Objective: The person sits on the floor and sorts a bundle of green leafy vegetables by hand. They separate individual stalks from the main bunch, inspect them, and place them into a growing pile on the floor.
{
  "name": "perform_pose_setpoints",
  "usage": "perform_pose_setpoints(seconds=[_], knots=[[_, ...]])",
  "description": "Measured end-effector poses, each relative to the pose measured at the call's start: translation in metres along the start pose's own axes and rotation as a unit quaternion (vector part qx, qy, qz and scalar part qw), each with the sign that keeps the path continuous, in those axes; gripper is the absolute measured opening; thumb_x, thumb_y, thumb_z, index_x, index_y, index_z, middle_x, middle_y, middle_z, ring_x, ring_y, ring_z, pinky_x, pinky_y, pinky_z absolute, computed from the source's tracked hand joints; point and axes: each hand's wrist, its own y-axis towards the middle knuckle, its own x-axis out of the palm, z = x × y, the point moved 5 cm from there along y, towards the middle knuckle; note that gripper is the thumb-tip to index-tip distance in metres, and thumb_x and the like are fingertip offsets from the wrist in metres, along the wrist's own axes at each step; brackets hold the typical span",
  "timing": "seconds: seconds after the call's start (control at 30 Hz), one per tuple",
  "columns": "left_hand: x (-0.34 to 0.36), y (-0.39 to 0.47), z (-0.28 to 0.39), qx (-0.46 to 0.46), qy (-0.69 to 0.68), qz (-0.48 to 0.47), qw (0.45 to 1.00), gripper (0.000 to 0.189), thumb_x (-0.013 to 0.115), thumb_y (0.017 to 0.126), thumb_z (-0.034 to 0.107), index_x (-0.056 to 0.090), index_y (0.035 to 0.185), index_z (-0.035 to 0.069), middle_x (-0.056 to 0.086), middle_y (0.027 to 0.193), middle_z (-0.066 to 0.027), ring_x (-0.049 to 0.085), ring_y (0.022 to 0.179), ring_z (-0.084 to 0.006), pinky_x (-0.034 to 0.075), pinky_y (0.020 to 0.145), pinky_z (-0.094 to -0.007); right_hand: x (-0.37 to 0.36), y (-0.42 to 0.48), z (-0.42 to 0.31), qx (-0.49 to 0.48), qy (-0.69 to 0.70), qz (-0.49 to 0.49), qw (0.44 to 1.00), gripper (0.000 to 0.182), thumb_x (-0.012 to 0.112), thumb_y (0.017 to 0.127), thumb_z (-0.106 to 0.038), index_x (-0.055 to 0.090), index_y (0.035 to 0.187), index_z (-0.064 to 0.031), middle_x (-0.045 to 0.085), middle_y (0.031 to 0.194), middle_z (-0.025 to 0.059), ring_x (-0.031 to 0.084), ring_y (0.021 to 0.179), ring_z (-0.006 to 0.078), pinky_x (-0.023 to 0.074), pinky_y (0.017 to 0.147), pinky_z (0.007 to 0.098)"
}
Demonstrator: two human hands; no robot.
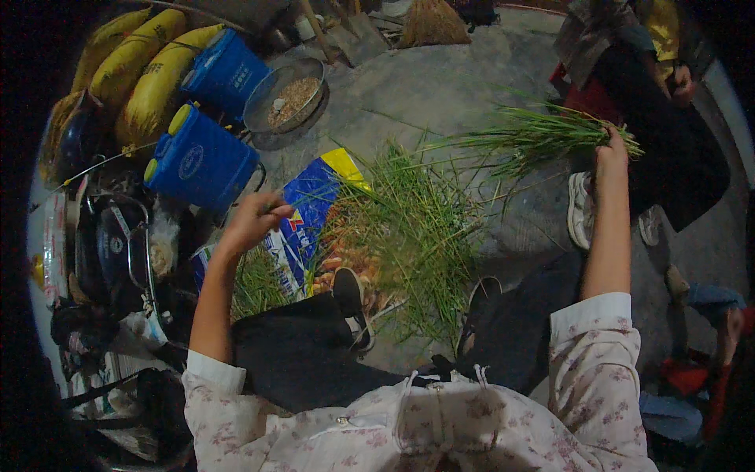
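Observation:
My right hand (612,147) is closed around the stem ends of a bundle of green grass (531,135), whose long blades point left over the concrete floor. My left hand (259,218) is raised at the left with its fingers curled together; whether something thin is between them cannot be told. Between my feet lies a loose heap of grass (422,236), partly over a printed blue and yellow plastic sack (309,206). A smaller pile of cut grass (256,283) lies below my left forearm, partly hidden by it and my leg.
Two blue sprayer tanks (206,159), a round sieve (321,88) holding grain-like bits and full yellow sacks (150,88) stand at the upper left. A straw broom (433,23) is at the top. Another person in dark clothing (672,135) sits at the right; a further person's arm shows lower right.

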Motion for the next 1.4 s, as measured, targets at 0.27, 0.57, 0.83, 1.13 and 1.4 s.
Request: perform_pose_setpoints(seconds=[0.27, 0.57, 0.83, 1.13, 1.4], knots=[[0.002, 0.024, -0.082, -0.055, -0.174, 0.154, 0.971, 0.018, 0.057, 0.084, 0.015, 0.062, 0.079, -0.002, 0.058, 0.064, -0.0034, 0.050, 0.056, -0.0099, 0.038, 0.054, -0.0264, 0.021, 0.031, 0.027, 0.122, 0.212, -0.020, 0.969, 0.041, 0.051, 0.078, -0.014, 0.047, 0.117, -0.0048, 0.055, 0.104, 0.0091, 0.055, 0.083, 0.0183, 0.0429, 0.074, 0.0309], [0.015, 0.082, -0.007, 0.014, -0.154, 0.230, 0.961, 0.019, 0.059, 0.083, 0.019, 0.063, 0.085, 0.001, 0.061, 0.062, -0.0076, 0.057, 0.056, -0.0121, 0.042, 0.054, -0.0278, 0.102, -0.010, 0.020, 0.188, 0.251, -0.132, 0.940, 0.020, 0.054, 0.088, -0.022, 0.053, 0.103, -0.0088, 0.057, 0.083, 0.0049, 0.053, 0.066, 0.0195, 0.0463, 0.067, 0.0391], [0.029, 0.106, 0.029, 0.068, -0.002, 0.260, 0.963, 0.032, 0.057, 0.084, 0.032, 0.064, 0.098, 0.004, 0.066, 0.089, -0.0117, 0.062, 0.083, -0.0193, 0.047, 0.072, -0.0316, 0.119, -0.042, 0.010, 0.215, 0.315, -0.192, 0.904, 0.009, 0.056, 0.086, -0.014, 0.055, 0.093, -0.0084, 0.052, 0.068, 0.0020, 0.051, 0.059, 0.0145, 0.0469, 0.056, 0.0332], [0.053, 0.052, 0.153, 0.162, -0.227, -0.095, 0.956, 0.025, 0.060, 0.084, 0.027, 0.066, 0.087, 0.002, 0.063, 0.072, -0.0031, 0.055, 0.066, -0.0089, 0.044, 0.061, -0.0258, 0.119, -0.038, 0.017, 0.212, 0.283, -0.179, 0.918, 0.011, 0.058, 0.085, -0.018, 0.055, 0.093, -0.0098, 0.055, 0.070, 0.0020, 0.052, 0.058, 0.0150, 0.0470, 0.056, 0.0342], [0.046, 0.043, 0.134, 0.175, -0.114, -0.025, 0.978, 0.020, 0.065, 0.081, 0.021, 0.065, 0.083, 0.002, 0.057, 0.059, -0.0068, 0.052, 0.055, -0.0086, 0.041, 0.051, -0.0270, 0.121, -0.037, 0.010, 0.196, 0.290, -0.215, 0.912, 0.011, 0.058, 0.086, -0.018, 0.056, 0.092, -0.0090, 0.056, 0.071, 0.0009, 0.053, 0.056, 0.0112, 0.0479, 0.053, 0.0303]])
